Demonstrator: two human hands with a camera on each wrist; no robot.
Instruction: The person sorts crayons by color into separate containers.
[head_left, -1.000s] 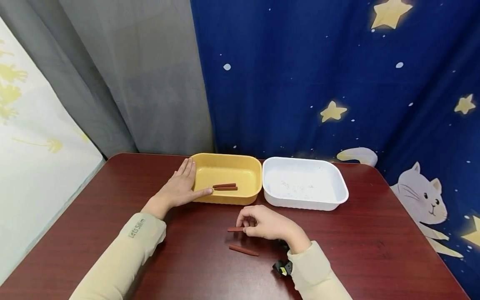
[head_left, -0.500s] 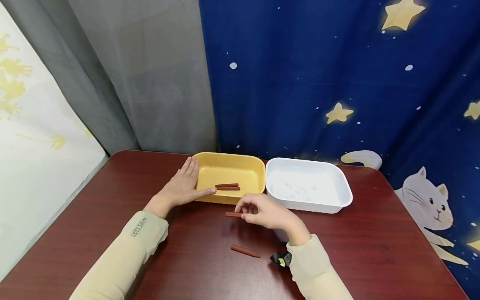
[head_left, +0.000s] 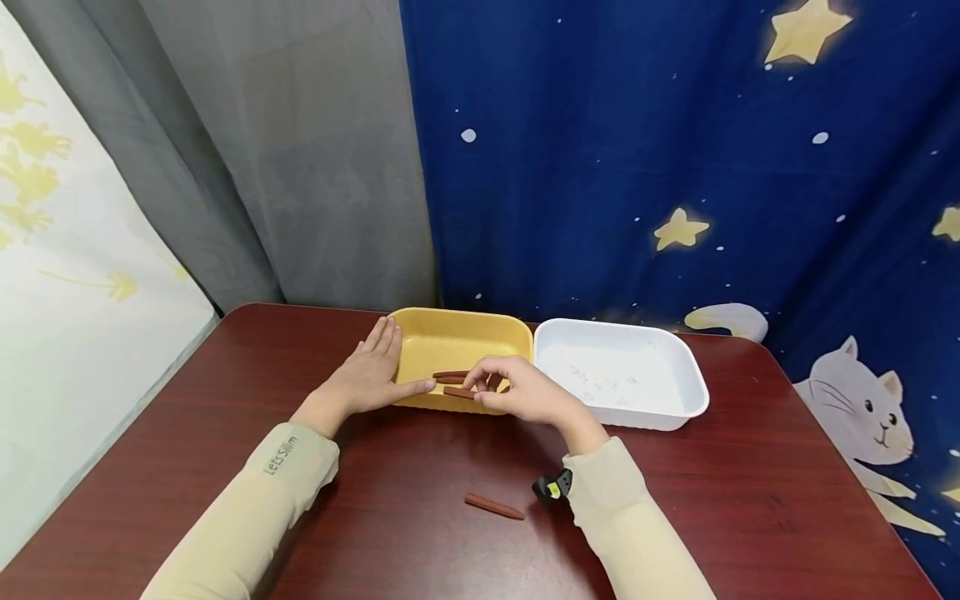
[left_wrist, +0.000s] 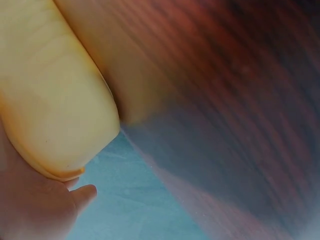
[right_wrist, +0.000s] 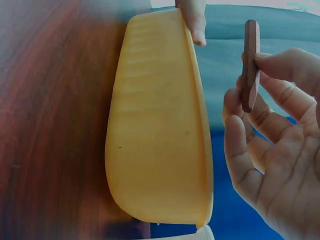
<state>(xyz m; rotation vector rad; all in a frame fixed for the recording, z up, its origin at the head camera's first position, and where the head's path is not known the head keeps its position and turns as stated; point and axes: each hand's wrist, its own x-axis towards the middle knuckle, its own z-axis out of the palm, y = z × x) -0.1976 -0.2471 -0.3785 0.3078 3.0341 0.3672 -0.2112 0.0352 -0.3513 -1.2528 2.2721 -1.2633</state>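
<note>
My right hand point(head_left: 528, 396) pinches a short reddish-brown stick point(right_wrist: 250, 67) between thumb and fingers, over the front rim of the yellow tub point(head_left: 465, 317). Faceted sides and a tapered end show on it in the right wrist view. Inside the tub lie two similar sticks point(head_left: 448, 377), partly hidden behind the right hand. With fingers straight, my left hand point(head_left: 362, 377) rests on the tub's left end, its thumb along the front rim. Another reddish-brown stick point(head_left: 494, 507) lies on the table in front of the tub.
A white tub point(head_left: 615, 408) stands right beside the yellow one, with small marks on its floor. Both are near the back edge of the dark red table point(head_left: 375, 517). Behind hang a grey curtain point(head_left: 315, 167) and a blue star-patterned one point(head_left: 540, 208).
My right hand has carried its stick from low above the table up and away to over the yellow tub's front rim. The left hand has stayed on the tub.
</note>
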